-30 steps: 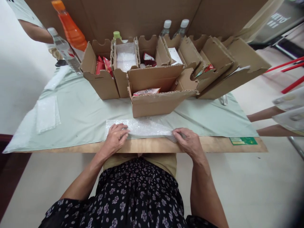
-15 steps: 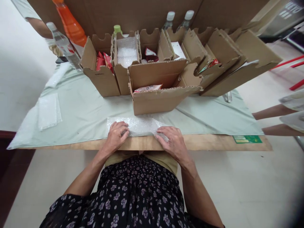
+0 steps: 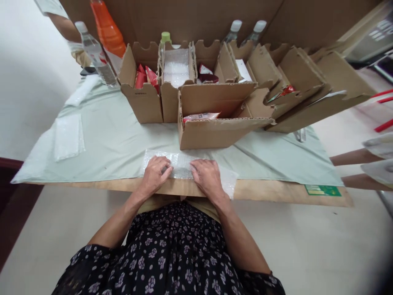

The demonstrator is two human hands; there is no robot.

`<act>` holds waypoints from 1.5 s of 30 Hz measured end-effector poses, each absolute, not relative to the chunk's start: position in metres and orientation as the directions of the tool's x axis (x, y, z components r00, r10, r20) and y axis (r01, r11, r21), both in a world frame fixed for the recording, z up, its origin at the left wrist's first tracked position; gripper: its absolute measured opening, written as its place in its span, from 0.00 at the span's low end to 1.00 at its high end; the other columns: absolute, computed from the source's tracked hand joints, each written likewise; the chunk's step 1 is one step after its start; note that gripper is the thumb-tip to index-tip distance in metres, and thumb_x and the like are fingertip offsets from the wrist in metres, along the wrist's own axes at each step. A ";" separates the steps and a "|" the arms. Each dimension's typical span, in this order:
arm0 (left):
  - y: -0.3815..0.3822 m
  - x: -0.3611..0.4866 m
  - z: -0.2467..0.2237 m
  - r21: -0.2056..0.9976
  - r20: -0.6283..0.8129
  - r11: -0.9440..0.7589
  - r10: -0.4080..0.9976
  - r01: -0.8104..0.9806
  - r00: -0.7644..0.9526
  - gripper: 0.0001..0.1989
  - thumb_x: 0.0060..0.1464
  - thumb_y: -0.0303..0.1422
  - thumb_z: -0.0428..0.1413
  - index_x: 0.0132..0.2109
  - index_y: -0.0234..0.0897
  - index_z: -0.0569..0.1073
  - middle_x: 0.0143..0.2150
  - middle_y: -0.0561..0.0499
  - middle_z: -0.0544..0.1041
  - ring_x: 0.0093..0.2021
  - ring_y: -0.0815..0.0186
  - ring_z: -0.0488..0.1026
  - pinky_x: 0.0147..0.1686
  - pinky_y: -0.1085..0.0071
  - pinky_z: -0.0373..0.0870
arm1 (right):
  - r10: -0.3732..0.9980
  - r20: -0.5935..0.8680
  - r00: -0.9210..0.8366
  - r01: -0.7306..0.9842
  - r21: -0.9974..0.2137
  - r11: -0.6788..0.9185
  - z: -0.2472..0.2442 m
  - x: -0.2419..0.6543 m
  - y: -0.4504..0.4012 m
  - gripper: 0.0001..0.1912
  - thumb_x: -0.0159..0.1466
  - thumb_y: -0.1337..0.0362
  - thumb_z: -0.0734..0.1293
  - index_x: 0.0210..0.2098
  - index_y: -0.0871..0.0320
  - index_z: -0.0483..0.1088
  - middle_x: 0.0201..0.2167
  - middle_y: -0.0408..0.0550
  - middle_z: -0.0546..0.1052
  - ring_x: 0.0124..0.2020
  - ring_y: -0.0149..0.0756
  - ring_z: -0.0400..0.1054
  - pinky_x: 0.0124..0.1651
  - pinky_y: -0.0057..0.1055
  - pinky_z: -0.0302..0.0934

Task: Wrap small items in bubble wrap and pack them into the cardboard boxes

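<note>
A clear strip of bubble wrap (image 3: 181, 168) lies along the front edge of the table. My left hand (image 3: 156, 174) rests on its left part, fingers laid over the wrap and thumb apart. On its middle presses my right hand (image 3: 208, 175), with the fingers bent a little and their undersides hidden. To the right of that hand, the loose end of the wrap hangs slightly over the wooden edge. Just beyond both hands stands an open cardboard box (image 3: 221, 135) with a red and white packet (image 3: 201, 116) inside.
Several cardboard bins (image 3: 144, 102) stand in a row behind, holding packets and folded bubble wrap (image 3: 176, 67). An orange bottle (image 3: 107, 30) and clear bottles (image 3: 95, 51) stand behind them. Folded wrap sheets (image 3: 69, 137) lie left; a green card (image 3: 322, 190) lies right. Another person's legs (image 3: 353, 157) are at the right.
My right hand has moved left along the bubble wrap, off its right end, which now lies loose. My left hand stays on the left part. The whole view has shifted slightly.
</note>
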State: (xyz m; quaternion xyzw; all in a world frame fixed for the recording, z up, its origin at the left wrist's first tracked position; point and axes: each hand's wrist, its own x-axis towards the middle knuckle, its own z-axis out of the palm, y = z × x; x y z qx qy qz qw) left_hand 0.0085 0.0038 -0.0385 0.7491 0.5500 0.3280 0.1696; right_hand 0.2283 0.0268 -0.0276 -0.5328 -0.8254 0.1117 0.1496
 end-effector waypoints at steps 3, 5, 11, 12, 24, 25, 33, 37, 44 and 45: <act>0.003 0.011 -0.040 0.608 0.304 -0.329 0.937 0.722 0.171 0.08 0.64 0.29 0.55 0.35 0.41 0.73 0.44 0.46 0.84 0.52 0.55 0.79 0.62 0.46 0.67 | 0.940 0.117 -0.320 0.897 -0.283 0.341 -0.029 0.252 0.022 0.15 0.65 0.74 0.64 0.45 0.57 0.80 0.46 0.52 0.84 0.47 0.47 0.74 0.51 0.40 0.56; 0.002 0.011 -0.042 0.615 0.288 -0.323 0.941 0.720 0.177 0.07 0.64 0.29 0.55 0.35 0.41 0.73 0.45 0.47 0.84 0.53 0.55 0.79 0.64 0.45 0.66 | 0.957 0.134 -0.258 0.922 -0.262 0.285 -0.029 0.267 0.018 0.18 0.63 0.75 0.63 0.46 0.57 0.80 0.47 0.52 0.84 0.46 0.47 0.75 0.50 0.41 0.57; 0.002 0.006 -0.046 0.607 0.316 -0.345 0.931 0.716 0.181 0.08 0.65 0.30 0.55 0.35 0.41 0.73 0.45 0.46 0.84 0.53 0.54 0.79 0.63 0.43 0.66 | 0.983 0.184 -0.029 0.960 -0.268 0.079 -0.032 0.323 0.013 0.22 0.59 0.74 0.61 0.48 0.57 0.81 0.48 0.54 0.84 0.48 0.51 0.76 0.51 0.46 0.62; 0.002 0.006 -0.047 0.604 0.323 -0.351 0.929 0.716 0.183 0.08 0.65 0.30 0.54 0.35 0.41 0.73 0.45 0.46 0.84 0.53 0.54 0.79 0.63 0.43 0.66 | 0.984 0.180 0.000 0.955 -0.291 0.053 -0.033 0.334 0.013 0.23 0.59 0.74 0.61 0.47 0.57 0.81 0.48 0.54 0.84 0.48 0.51 0.76 0.52 0.47 0.63; 0.005 -0.017 -0.042 0.515 0.319 -0.227 0.946 0.827 0.062 0.10 0.53 0.25 0.56 0.40 0.41 0.78 0.56 0.42 0.81 0.59 0.49 0.76 0.66 0.42 0.64 | 0.985 0.134 0.107 0.443 -0.894 0.074 -0.037 0.383 0.018 0.13 0.64 0.54 0.69 0.38 0.54 0.83 0.46 0.51 0.84 0.50 0.46 0.78 0.59 0.47 0.70; 0.007 -0.024 -0.038 0.554 0.305 -0.195 0.952 0.809 0.021 0.09 0.53 0.26 0.56 0.40 0.41 0.78 0.53 0.43 0.82 0.57 0.50 0.77 0.65 0.45 0.67 | 0.984 0.136 0.116 0.438 -0.896 0.072 -0.037 0.382 0.019 0.13 0.64 0.54 0.70 0.38 0.54 0.83 0.47 0.52 0.84 0.51 0.47 0.78 0.59 0.47 0.70; 0.015 -0.045 -0.002 0.814 0.055 0.033 0.989 0.580 -0.134 0.10 0.52 0.39 0.59 0.37 0.40 0.79 0.36 0.51 0.83 0.39 0.61 0.79 0.42 0.67 0.76 | 0.995 0.092 0.045 0.445 -0.893 0.063 -0.026 0.371 0.024 0.12 0.65 0.53 0.70 0.37 0.53 0.82 0.44 0.51 0.85 0.47 0.46 0.78 0.52 0.43 0.73; 0.021 -0.041 -0.003 0.828 0.056 0.088 0.970 0.554 -0.237 0.12 0.51 0.42 0.60 0.37 0.39 0.80 0.36 0.51 0.84 0.39 0.61 0.78 0.44 0.65 0.75 | 0.994 0.060 0.088 0.428 -0.904 0.016 -0.029 0.365 0.028 0.15 0.64 0.51 0.70 0.37 0.55 0.83 0.38 0.50 0.85 0.39 0.42 0.78 0.44 0.39 0.72; 0.031 -0.043 0.010 0.954 -0.013 0.084 0.971 0.289 -0.239 0.11 0.45 0.37 0.63 0.37 0.37 0.79 0.26 0.53 0.79 0.28 0.63 0.77 0.34 0.66 0.76 | 0.971 0.116 0.207 0.325 -0.945 0.043 -0.022 0.360 0.032 0.14 0.64 0.52 0.70 0.33 0.56 0.80 0.31 0.49 0.83 0.29 0.36 0.75 0.31 0.33 0.69; 0.033 -0.044 0.013 0.958 -0.027 0.092 0.972 0.273 -0.232 0.11 0.46 0.38 0.63 0.37 0.37 0.79 0.24 0.54 0.78 0.27 0.64 0.77 0.33 0.67 0.76 | 0.973 0.111 0.204 0.311 -0.949 0.043 -0.021 0.360 0.034 0.14 0.63 0.53 0.70 0.32 0.56 0.80 0.30 0.49 0.82 0.28 0.35 0.74 0.30 0.31 0.67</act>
